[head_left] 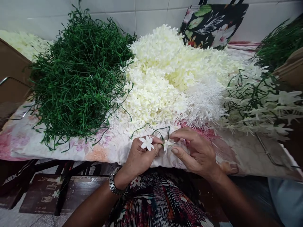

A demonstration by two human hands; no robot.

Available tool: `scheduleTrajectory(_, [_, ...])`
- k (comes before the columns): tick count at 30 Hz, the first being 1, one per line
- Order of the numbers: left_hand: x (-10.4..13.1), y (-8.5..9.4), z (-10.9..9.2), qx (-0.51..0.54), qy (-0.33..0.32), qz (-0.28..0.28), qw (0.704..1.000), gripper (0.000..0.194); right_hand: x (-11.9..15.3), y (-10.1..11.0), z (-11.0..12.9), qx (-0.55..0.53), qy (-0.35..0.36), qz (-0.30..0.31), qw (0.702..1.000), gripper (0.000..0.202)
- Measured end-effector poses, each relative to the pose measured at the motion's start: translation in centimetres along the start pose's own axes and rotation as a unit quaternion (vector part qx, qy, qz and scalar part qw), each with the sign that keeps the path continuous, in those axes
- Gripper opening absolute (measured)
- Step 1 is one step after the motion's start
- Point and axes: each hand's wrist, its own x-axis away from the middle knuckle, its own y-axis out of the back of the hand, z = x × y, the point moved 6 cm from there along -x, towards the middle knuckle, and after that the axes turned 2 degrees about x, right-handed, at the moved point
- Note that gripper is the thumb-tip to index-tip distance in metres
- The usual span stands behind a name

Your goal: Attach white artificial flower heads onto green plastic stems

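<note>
My left hand (142, 157) pinches a branching green stem (169, 131) close, white flower (147, 142) at its thumb. My right hand (201, 153) curves half-open beside the second flower (167, 144). I judge I'm seating that bloom; pressing it calls for steady left fingers.

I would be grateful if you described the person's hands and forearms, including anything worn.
The left hand and right hand are bare, without gloves. A silver-coloured metal link band circles the left wrist; no dial shows. The right wrist has nothing visible on it, and no sleeves cover either forearm.
</note>
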Motion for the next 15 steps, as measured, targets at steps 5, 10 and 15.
scheduleTrajectory(5, [0.2,-0.1,-1.0,-0.058,-0.067,-0.013,0.996,0.011,0.0,0.0,0.9,0.05,0.04,-0.013,0.998,0.017])
scheduleTrajectory(10, [0.5,-0.4,-1.0,-0.109,-0.13,-0.003,0.985,0.015,0.1,-0.6,1.0,0.08,0.044,0.016,0.996,0.013])
scheduleTrajectory(15, [0.7,-0.5,-0.6,-0.144,-0.161,-0.006,0.976,0.016,0.4,-1.0,0.9,0.108,0.054,0.034,0.992,0.013])
